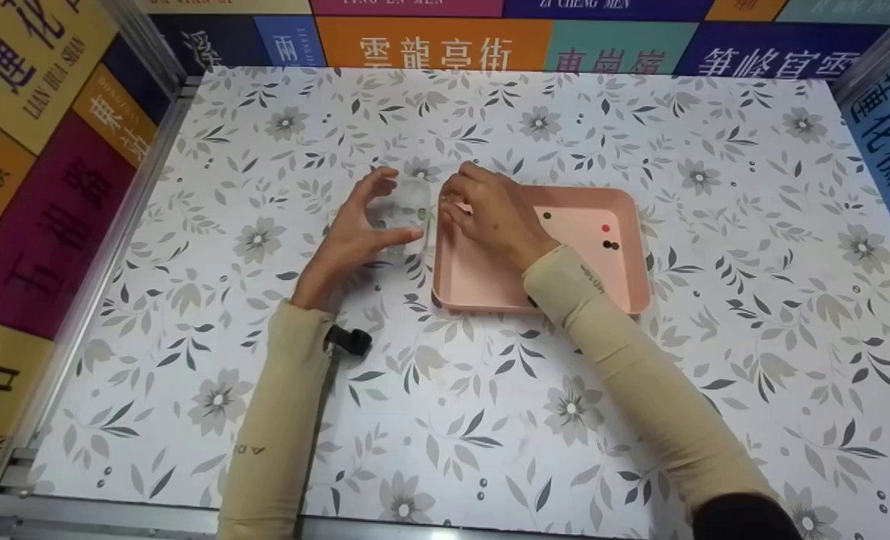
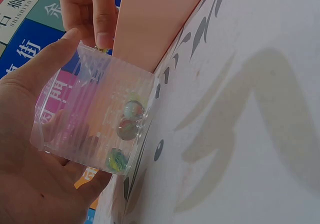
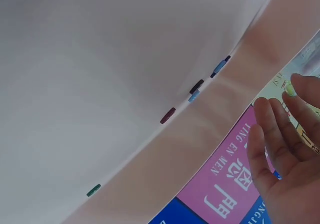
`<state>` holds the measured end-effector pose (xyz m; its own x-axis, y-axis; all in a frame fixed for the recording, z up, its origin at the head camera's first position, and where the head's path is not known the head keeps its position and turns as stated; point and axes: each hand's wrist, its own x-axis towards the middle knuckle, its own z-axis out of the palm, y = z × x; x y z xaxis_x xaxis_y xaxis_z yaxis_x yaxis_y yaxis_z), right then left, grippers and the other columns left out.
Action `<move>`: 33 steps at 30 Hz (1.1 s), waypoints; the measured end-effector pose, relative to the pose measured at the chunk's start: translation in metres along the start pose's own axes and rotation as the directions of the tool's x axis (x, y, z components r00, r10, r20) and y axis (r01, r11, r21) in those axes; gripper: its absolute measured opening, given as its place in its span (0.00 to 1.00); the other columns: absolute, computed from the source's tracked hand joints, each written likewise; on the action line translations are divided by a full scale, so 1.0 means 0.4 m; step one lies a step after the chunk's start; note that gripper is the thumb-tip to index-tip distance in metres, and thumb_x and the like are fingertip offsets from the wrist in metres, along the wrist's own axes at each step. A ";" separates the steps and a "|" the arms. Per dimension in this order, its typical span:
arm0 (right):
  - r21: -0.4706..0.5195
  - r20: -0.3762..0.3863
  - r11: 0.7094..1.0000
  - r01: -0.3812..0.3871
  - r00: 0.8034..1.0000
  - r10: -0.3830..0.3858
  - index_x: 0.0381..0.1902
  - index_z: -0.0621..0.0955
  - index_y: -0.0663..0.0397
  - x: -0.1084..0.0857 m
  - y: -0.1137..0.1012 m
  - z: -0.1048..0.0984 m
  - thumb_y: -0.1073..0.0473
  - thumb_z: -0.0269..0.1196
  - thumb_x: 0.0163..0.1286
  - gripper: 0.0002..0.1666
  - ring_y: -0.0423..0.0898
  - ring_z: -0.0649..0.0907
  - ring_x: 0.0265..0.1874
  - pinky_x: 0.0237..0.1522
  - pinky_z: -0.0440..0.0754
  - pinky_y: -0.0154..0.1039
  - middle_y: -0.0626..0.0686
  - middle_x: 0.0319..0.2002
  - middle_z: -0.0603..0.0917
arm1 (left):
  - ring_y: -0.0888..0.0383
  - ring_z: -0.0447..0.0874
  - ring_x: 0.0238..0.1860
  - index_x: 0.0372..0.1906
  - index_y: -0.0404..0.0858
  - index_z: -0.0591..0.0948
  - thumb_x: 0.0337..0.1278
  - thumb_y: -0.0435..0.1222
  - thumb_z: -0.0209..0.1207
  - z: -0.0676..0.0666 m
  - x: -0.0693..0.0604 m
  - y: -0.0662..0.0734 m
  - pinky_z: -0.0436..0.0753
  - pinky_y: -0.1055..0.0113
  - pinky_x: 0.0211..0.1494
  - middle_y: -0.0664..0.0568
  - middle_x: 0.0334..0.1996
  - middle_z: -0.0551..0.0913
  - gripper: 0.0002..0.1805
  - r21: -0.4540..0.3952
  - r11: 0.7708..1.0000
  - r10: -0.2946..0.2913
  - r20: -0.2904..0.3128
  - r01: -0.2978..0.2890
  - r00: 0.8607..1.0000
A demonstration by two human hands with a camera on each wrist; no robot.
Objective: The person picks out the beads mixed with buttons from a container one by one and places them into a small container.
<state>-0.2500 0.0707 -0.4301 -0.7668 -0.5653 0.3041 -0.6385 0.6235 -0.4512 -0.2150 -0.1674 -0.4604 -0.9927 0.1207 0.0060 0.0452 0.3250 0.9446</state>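
My left hand holds a clear plastic box, thumb and fingers round its sides. Inside it, several glass marbles with coloured swirls lie along the bottom in the left wrist view. Close to the box's top edge, above the near-left rim of a pink tray, is my right hand. Its thumb and fingertips pinch a small yellow-green marble, mostly covered by the fingers. Part of the tray's inside is hidden under the right hand and sleeve.
Small flat round discs lie in the tray: a red disc, a black disc, a green disc and others along the wall. A floral-patterned tabletop lies beneath. Panels with printed characters stand behind and at the sides.
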 end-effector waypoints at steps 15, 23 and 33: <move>0.082 0.016 0.996 0.033 0.999 -0.035 0.49 0.86 0.56 0.005 -0.020 0.004 0.56 0.65 0.76 0.11 0.52 0.85 0.45 0.49 0.85 0.42 0.55 0.46 0.82 | 0.44 0.69 0.75 0.76 0.50 0.67 0.44 0.44 0.82 -0.003 -0.001 -0.002 0.72 0.46 0.76 0.46 0.74 0.69 0.52 -0.011 1.000 -0.005 0.007 0.006 1.000; 0.070 -0.070 0.995 0.065 0.996 -0.060 0.47 0.86 0.53 0.003 -0.023 0.001 0.51 0.65 0.76 0.12 0.48 0.85 0.40 0.42 0.84 0.39 0.54 0.43 0.83 | 0.45 0.70 0.74 0.77 0.50 0.66 0.44 0.44 0.81 0.000 0.000 0.001 0.72 0.45 0.76 0.46 0.75 0.69 0.52 -0.009 1.000 -0.018 0.011 0.018 1.000; 0.089 -0.096 0.990 0.106 0.991 -0.097 0.47 0.86 0.53 0.008 -0.026 0.014 0.50 0.65 0.76 0.13 0.50 0.85 0.36 0.37 0.81 0.39 0.56 0.41 0.82 | 0.46 0.67 0.77 0.77 0.50 0.67 0.45 0.45 0.81 -0.003 -0.002 0.000 0.68 0.46 0.79 0.46 0.75 0.70 0.52 0.005 1.000 -0.012 0.007 0.012 1.000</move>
<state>-0.2455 0.0594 -0.4294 -0.7039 -0.5688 0.4254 -0.7076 0.5095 -0.4897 -0.2142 -0.1684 -0.4600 -0.9924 0.1228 -0.0079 0.0334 0.3311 0.9430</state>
